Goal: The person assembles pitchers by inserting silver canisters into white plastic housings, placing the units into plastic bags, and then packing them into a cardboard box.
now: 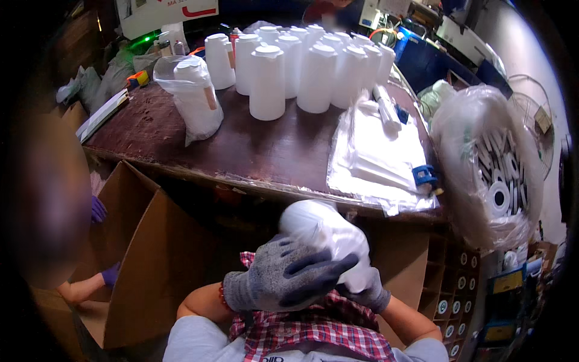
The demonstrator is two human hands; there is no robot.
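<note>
Cardboard box (139,253) sits near left, flaps open. I see my left hand (280,274), grey-gloved, wrapped over a bagged white stack (329,238) held near centre above my lap; right hand (368,295) grips it from below. White cup stacks (301,66) crowd the far table (181,139).

In my gloved hands I hold a white bagged bundle (329,235) against my lap. To my left stands an open brown cardboard box (148,253). On the table, a clear bag (193,96) wraps a white stack with a tan label (210,98). At my right bulges a big clear sack of white rolls (491,166). A white sign with red marks (166,12) stands behind.
</note>
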